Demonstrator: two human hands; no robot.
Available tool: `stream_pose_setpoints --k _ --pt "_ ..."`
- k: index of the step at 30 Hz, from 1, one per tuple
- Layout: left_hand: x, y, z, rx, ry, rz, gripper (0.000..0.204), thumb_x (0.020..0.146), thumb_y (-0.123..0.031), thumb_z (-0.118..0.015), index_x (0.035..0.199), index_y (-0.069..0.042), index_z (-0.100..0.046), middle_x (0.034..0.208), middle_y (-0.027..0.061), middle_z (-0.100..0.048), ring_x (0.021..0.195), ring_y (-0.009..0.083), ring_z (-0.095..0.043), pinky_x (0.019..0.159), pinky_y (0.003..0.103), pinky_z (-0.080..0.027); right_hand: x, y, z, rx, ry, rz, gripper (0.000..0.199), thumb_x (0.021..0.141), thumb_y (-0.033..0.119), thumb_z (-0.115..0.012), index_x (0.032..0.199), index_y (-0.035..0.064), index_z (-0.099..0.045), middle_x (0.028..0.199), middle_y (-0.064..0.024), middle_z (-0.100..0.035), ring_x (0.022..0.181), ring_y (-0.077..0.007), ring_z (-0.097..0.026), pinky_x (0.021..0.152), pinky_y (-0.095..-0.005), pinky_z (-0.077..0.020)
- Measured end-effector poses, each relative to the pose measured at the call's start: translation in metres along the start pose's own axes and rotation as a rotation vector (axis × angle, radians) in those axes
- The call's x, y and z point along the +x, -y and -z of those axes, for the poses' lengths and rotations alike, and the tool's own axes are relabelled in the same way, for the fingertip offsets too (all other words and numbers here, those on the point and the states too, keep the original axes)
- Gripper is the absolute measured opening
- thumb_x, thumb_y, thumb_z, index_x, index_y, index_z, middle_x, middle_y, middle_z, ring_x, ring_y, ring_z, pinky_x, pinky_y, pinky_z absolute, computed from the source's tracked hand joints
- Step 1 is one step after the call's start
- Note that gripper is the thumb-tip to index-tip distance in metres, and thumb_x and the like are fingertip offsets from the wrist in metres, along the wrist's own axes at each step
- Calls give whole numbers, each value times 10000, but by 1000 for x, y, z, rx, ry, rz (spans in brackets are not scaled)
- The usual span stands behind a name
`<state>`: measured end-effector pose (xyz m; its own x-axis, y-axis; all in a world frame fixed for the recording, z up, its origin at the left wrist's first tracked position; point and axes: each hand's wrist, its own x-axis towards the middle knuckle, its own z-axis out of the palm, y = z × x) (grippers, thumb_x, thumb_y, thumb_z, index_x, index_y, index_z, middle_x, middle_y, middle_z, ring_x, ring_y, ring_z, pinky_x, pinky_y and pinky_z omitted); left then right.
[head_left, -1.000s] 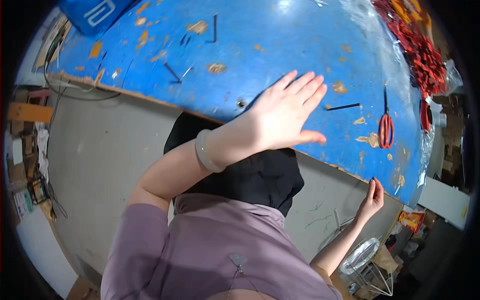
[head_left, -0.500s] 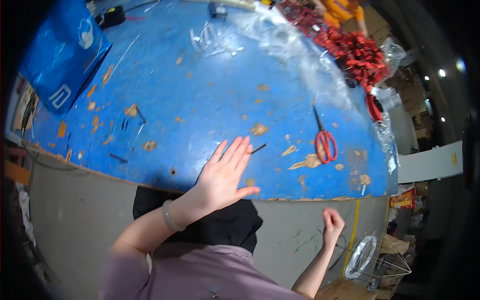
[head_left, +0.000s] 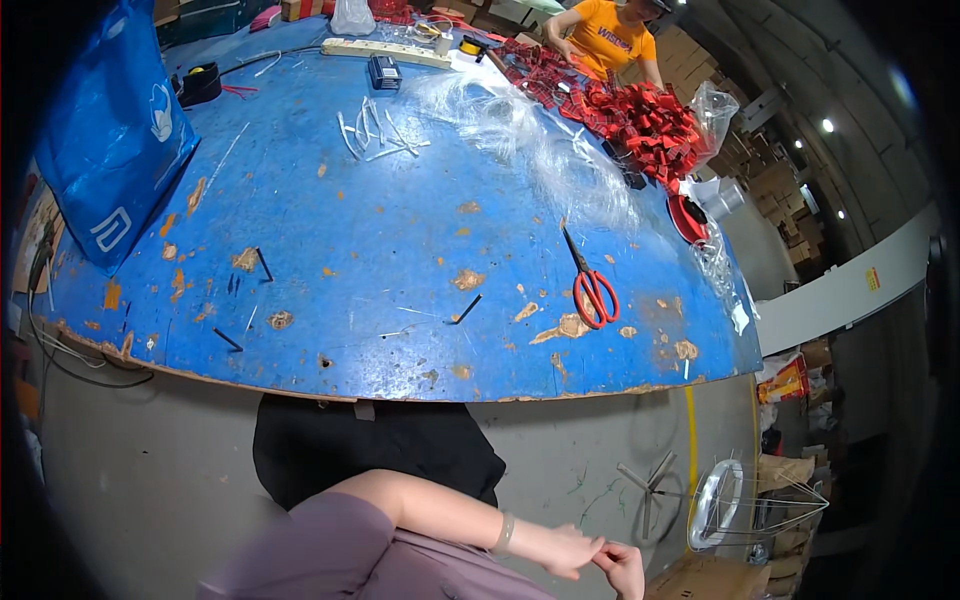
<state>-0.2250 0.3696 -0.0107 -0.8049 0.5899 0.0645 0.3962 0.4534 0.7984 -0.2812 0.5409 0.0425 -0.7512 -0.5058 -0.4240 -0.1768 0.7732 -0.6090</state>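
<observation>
Your left hand (head_left: 568, 550) and right hand (head_left: 622, 566) meet low in front of your body, below the near edge of the blue counter (head_left: 400, 260) and well clear of it; the fingertips of the left touch the right, both are loosely curled, and neither has hold of anything. A pale band sits on your left wrist (head_left: 503, 533). Up and away from the hands, on the counter, lie red-handled scissors (head_left: 592, 288), blades pointing away from you. Farther beyond them a heap of red pieces (head_left: 640, 115) lies beside clear plastic film (head_left: 520, 125). Far up and to the left of the hands a blue bag (head_left: 110, 150) stands on the counter. A person in an orange shirt (head_left: 612, 38) works at the far side.
</observation>
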Motion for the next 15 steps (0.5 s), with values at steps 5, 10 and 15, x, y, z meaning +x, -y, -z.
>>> stream_pose_setpoints --k 5,10,15 --pt "-4 13 -11 -284 91 62 349 779 -305 -543 946 1 -550 795 115 -584 748 234 -566 621 342 -422 1 15 2 11 234 99 114 679 73 -683 773 14 -656 658 -37 -584 643 -96 -516 586 -222 -391" --pt "-59 18 24 -980 -16 115 248 849 -271 -465 850 -44 -566 615 -29 -461 531 67 -362 488 226 -305 18 16 17 -9 128 243 130 667 67 -692 776 5 -658 673 -39 -593 633 -91 -514 559 -216 -385" --pt "-124 8 60 -1159 -82 133 240 887 -249 -435 848 -45 -557 601 -70 -382 534 25 -303 479 188 -259 42 -13 51 -113 -82 246 131 660 65 -695 766 -3 -656 641 -30 -553 602 -95 -489 549 -204 -361"
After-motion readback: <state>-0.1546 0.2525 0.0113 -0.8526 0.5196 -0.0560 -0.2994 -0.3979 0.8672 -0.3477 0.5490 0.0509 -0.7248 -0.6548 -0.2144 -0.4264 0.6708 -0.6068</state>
